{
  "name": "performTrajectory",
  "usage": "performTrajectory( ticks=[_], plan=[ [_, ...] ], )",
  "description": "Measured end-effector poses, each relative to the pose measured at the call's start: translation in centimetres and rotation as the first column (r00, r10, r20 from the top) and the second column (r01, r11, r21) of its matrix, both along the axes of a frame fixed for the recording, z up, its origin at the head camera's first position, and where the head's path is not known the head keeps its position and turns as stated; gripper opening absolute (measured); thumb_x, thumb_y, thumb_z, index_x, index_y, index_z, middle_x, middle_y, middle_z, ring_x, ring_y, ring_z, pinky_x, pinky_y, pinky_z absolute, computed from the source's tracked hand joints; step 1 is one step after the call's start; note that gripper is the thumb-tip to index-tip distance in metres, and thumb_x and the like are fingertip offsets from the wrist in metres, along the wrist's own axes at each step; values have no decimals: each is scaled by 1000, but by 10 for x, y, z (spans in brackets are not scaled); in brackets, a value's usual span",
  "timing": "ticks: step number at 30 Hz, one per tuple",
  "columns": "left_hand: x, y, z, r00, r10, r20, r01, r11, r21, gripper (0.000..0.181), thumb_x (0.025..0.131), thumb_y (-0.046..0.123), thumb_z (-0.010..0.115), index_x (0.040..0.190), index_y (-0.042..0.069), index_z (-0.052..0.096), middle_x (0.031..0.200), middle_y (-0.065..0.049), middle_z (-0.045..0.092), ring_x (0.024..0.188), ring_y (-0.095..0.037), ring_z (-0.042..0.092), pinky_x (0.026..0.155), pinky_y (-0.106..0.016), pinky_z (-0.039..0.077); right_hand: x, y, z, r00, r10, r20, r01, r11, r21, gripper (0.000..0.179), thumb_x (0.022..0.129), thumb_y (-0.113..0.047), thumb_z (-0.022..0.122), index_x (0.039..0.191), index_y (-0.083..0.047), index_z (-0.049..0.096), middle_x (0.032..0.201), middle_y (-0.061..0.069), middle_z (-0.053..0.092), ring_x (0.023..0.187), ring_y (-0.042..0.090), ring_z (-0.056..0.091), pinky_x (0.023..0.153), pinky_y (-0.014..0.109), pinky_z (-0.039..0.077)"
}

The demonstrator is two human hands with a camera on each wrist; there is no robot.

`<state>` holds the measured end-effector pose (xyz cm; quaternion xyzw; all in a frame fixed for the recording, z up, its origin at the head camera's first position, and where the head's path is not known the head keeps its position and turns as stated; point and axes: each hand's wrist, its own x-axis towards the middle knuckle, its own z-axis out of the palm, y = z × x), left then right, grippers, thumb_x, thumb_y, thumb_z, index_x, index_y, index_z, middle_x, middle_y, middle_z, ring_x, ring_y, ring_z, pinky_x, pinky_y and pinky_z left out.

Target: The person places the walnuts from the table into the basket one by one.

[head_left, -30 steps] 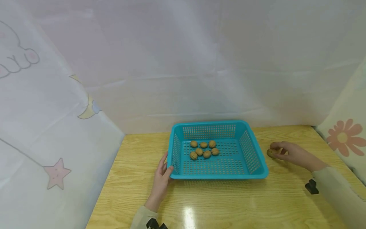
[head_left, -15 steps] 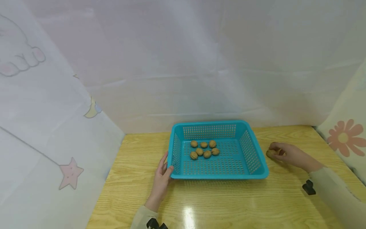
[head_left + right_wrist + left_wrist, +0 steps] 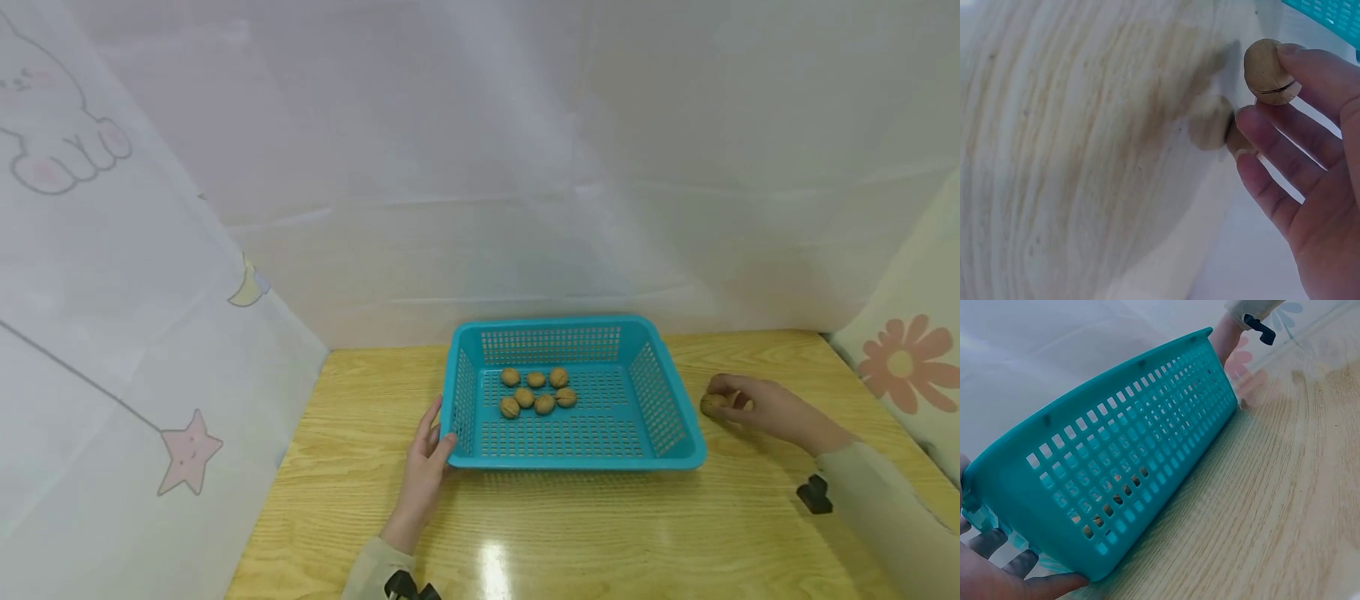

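Observation:
A blue plastic basket (image 3: 577, 462) with perforated walls stands on the table, several walnuts (image 3: 544, 404) lying on the left half of its floor. At the basket's front left corner, my left hand (image 3: 423, 475) grips the rim, thumb on top and fingers along the outer wall. To the right of the basket, my right hand (image 3: 768, 408) pinches a walnut (image 3: 1267, 67) between thumb and fingers, low over the table. I cannot tell whether that walnut touches the wood. Behind the other fingertips shows a brown rounded thing (image 3: 1241, 142), mostly hidden.
The glossy wooden table (image 3: 570, 542) ends at a pale cloth backdrop (image 3: 525, 208) behind. Printed cloth (image 3: 900, 362) with a flower hangs close on the right, and another with a star (image 3: 191, 452) on the left.
The right hand shifts only slightly, keeping its place beside the basket with the walnut at its fingertips. The left hand and the basket stay where they were.

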<state>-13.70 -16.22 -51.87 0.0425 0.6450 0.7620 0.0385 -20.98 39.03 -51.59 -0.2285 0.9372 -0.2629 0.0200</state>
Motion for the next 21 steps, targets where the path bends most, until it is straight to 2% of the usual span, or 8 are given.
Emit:
performTrajectory(
  ticks=[4,7,14,21],
  plan=[
    [0,0,1,1000,2,6,-2,1000,-1,70,109,14,53,169,17,16,162,-27,37,135,-54,49,95,-45,58,3,2,7,1000,-8,-24,8,1000,8,38,96,-11,76,130,1,65,116,9,71,87,0,58,67,26,54],
    [0,0,2,1000,1,7,-1,1000,4,70,109,15,54,169,20,18,162,-26,37,135,-53,49,95,-45,58,6,2,14,1000,-14,-18,14,1000,10,41,96,-13,75,133,0,65,121,12,71,87,0,58,67,26,54],
    [0,0,3,1000,3,12,-3,1000,11,68,109,15,53,168,24,20,161,-25,39,136,-54,48,95,-45,58,12,2,24,1000,-15,-26,16,1000,20,39,96,-15,76,132,-4,67,125,14,69,85,-2,57,63,25,52],
    [1,1,3,1000,1,6,-1,1000,3,70,109,16,54,169,21,18,162,-27,37,135,-53,50,95,-45,58,14,-4,35,993,16,-115,-12,999,36,35,91,-8,80,125,-4,71,114,8,71,82,-4,56,58,24,50]
  ],
)
